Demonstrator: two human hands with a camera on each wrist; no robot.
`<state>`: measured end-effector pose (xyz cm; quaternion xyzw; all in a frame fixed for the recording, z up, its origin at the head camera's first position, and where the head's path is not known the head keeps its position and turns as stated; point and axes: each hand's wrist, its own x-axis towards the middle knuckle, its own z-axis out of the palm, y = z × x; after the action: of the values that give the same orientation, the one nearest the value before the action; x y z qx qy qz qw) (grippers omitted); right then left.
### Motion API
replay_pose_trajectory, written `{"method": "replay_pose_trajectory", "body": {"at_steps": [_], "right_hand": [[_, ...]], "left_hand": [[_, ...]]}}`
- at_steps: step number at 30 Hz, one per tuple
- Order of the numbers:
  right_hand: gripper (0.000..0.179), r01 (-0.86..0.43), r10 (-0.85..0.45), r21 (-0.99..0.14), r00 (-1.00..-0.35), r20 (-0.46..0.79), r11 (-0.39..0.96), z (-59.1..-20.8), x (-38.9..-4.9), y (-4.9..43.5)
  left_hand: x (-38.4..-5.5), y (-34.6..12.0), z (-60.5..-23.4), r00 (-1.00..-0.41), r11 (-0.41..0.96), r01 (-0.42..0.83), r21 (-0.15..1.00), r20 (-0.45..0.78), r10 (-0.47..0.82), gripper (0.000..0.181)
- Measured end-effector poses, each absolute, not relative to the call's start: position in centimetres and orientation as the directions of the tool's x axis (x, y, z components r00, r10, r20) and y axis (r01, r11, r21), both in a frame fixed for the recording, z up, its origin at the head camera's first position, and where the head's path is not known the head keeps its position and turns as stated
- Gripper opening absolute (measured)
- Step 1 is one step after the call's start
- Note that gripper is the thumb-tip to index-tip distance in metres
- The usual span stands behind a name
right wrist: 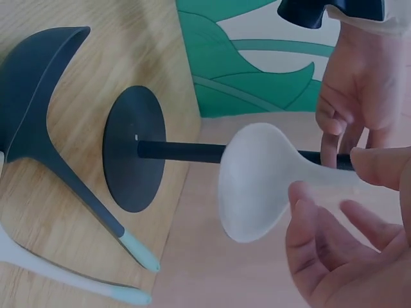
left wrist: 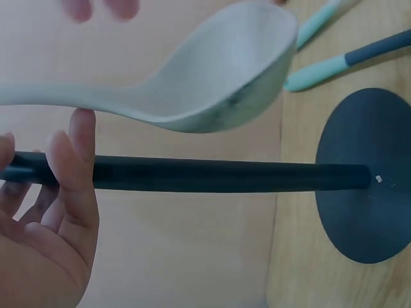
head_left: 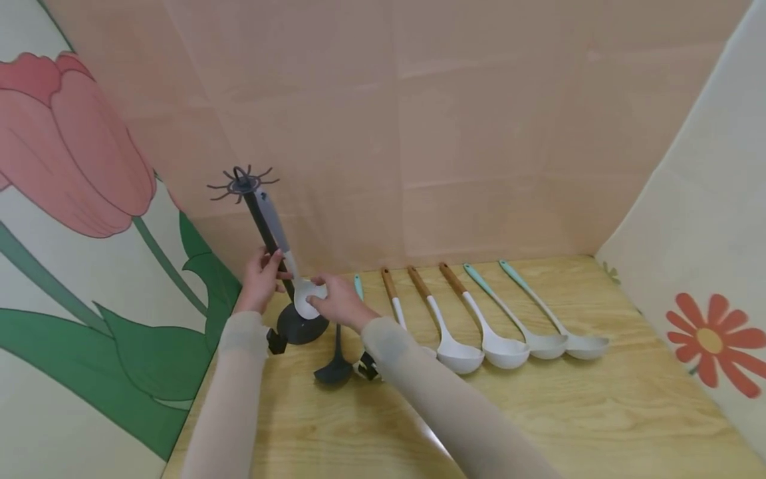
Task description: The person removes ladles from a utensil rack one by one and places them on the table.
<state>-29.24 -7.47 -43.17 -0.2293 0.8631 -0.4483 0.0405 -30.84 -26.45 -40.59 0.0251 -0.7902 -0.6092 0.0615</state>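
A black utensil stand (head_left: 263,223) with a ring of hooks on top rises at the left of the table. My left hand (head_left: 258,279) holds its pole, fingers curled round it, and one fingertip touches the neck of a white ladle (left wrist: 225,70). This ladle has a grey handle (head_left: 272,223) and hangs upright beside the pole, its handle top at the hooks. Next to the bowl and neck is my right hand (head_left: 341,301), thumb and fingers spread. In the left wrist view, fingertips (left wrist: 121,8) of that hand stand apart from the ladle.
A dark ladle (head_left: 336,369) with a mint handle end lies near the round base (right wrist: 133,179). White ladles with wooden handles (head_left: 451,279) and pale ladles with mint handles (head_left: 493,286) lie in a row to the right. A peach backdrop (head_left: 479,133) stands behind.
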Motion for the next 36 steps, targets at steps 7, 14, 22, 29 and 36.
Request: {"method": "replay_pose_trajectory", "body": {"at_steps": [7,14,22,29,36], "right_hand": [[0.074,-0.383,-0.520,-0.833,-0.843,0.138,0.399,-43.5,-30.0,-8.6],[0.079,-0.347,-0.567,-0.885,-0.815,0.119,0.312,-43.7,-30.8,-8.8],[0.078,-0.304,-0.578,-0.908,-0.811,0.088,0.289,-44.6,-31.1,-9.1],[0.047,-0.287,-0.587,-0.932,-0.802,0.109,0.220,-44.6,-30.8,-9.4],[0.030,-0.348,-0.512,-0.891,-0.844,0.161,0.293,-44.6,-30.5,-10.0]], "left_hand": [[-30.9,-26.2,-41.5,-0.987,0.224,0.061,0.973,0.092,-0.133,0.045],[-31.4,-26.5,-43.1,-0.979,0.243,0.112,0.964,0.149,-0.141,0.051],[-31.2,-26.2,-43.3,-0.978,0.257,0.125,0.958,0.163,-0.129,0.048],[-31.4,-26.3,-42.9,-0.976,0.333,0.128,0.934,0.178,-0.122,0.046],[-31.5,-26.5,-42.7,-0.968,0.448,0.116,0.886,0.202,-0.147,0.043]]}}
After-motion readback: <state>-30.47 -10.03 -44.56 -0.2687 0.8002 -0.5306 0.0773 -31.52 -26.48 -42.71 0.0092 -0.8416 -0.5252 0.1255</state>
